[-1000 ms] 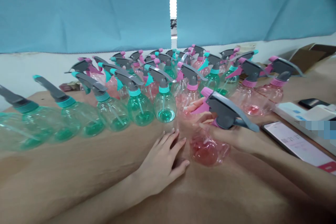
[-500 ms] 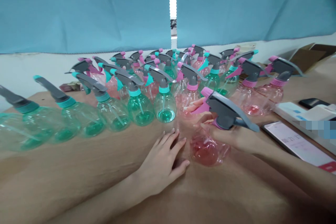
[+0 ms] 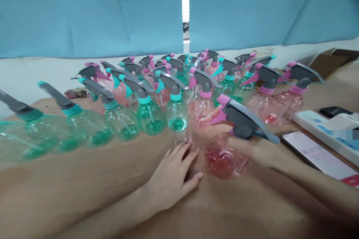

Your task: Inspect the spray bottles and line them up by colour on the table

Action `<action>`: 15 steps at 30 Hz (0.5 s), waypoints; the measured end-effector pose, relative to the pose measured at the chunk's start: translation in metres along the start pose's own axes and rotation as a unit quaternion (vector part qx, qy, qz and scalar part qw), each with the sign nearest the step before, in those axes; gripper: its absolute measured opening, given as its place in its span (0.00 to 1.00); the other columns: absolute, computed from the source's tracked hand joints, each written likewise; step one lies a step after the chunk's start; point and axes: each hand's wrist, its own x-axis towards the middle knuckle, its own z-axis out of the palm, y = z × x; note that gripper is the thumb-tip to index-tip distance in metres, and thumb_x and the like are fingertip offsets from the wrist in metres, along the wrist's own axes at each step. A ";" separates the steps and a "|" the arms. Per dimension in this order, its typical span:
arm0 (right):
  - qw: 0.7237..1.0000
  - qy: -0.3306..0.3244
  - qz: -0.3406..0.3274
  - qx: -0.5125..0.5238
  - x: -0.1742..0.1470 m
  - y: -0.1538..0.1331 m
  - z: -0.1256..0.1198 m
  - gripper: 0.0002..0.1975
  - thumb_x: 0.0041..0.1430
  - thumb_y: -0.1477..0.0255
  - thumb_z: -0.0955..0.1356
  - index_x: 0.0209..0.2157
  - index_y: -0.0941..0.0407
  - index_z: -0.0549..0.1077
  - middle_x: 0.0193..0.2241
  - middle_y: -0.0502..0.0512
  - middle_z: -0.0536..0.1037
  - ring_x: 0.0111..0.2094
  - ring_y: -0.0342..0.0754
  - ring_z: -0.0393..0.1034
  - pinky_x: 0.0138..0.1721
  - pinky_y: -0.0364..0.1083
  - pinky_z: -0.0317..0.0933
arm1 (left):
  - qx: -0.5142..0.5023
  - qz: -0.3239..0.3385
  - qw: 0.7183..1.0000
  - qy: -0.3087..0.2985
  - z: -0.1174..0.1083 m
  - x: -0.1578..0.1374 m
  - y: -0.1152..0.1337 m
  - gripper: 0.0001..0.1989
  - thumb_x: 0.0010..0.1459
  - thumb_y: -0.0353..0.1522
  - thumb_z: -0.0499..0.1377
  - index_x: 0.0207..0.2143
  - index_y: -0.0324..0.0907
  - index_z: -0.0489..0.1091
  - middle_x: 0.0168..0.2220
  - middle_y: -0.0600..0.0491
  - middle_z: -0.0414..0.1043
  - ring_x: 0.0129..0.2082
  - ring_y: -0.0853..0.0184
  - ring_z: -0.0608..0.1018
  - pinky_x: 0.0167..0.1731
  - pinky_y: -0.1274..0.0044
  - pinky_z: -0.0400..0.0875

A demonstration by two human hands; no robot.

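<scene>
A clear pink spray bottle (image 3: 223, 162), with a grey and pink trigger head, stands upright on the table in front of me. From the right, my right hand (image 3: 238, 143) grips it around the neck, with fingers by the pink trigger and partly hidden behind the head. Red liquid shows low in the bottle. Just left of it, my left hand (image 3: 176, 171) rests flat on the table, fingers apart and holding nothing. Beyond the hands, a green spray bottle (image 3: 151, 115) and a pink spray bottle (image 3: 206, 101) stand among several more.
Rows of green and pink spray bottles fill the back of the wooden table (image 3: 112, 186). At right lie a phone (image 3: 316, 153) with a lit screen, a white power strip (image 3: 316, 123) and a dark object (image 3: 335, 111). An open cardboard box (image 3: 333, 61) sits behind; blue curtains (image 3: 92, 11) hang beyond.
My right fingers have shifted slightly at the pink trigger. The whole view has moved a little; my left hand stays flat in the same place.
</scene>
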 end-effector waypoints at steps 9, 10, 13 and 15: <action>0.998 0.027 0.038 -0.042 -0.002 -0.008 0.000 0.09 0.42 0.71 0.64 0.17 0.52 0.55 0.13 0.46 0.56 0.15 0.43 0.53 0.14 0.43 0.47 | -0.002 0.003 1.000 0.003 -0.001 0.001 0.000 0.26 0.64 0.43 0.53 0.60 0.39 0.59 0.64 0.41 0.53 0.63 0.53 0.58 0.59 0.59 0.54; 0.998 0.025 0.038 -0.038 -0.002 -0.008 0.000 0.09 0.42 0.72 0.63 0.17 0.52 0.55 0.13 0.46 0.57 0.15 0.43 0.53 0.14 0.44 0.47 | -0.004 0.002 1.000 0.006 -0.001 0.001 0.000 0.26 0.64 0.43 0.53 0.60 0.39 0.59 0.64 0.41 0.53 0.63 0.53 0.58 0.59 0.59 0.54; 0.999 0.018 0.026 -0.022 -0.001 -0.008 0.001 0.10 0.43 0.72 0.62 0.16 0.52 0.53 0.13 0.46 0.56 0.15 0.42 0.51 0.15 0.44 0.47 | -0.010 0.003 1.000 0.011 0.000 0.001 0.000 0.25 0.64 0.43 0.53 0.59 0.40 0.60 0.64 0.42 0.54 0.63 0.52 0.59 0.58 0.58 0.55; 0.999 0.013 0.023 -0.019 -0.001 -0.007 0.001 0.11 0.43 0.73 0.62 0.15 0.53 0.52 0.13 0.46 0.55 0.15 0.42 0.50 0.16 0.45 0.48 | -0.010 0.004 1.000 0.012 0.000 0.000 0.000 0.25 0.64 0.42 0.53 0.59 0.40 0.60 0.64 0.42 0.54 0.63 0.53 0.58 0.59 0.59 0.55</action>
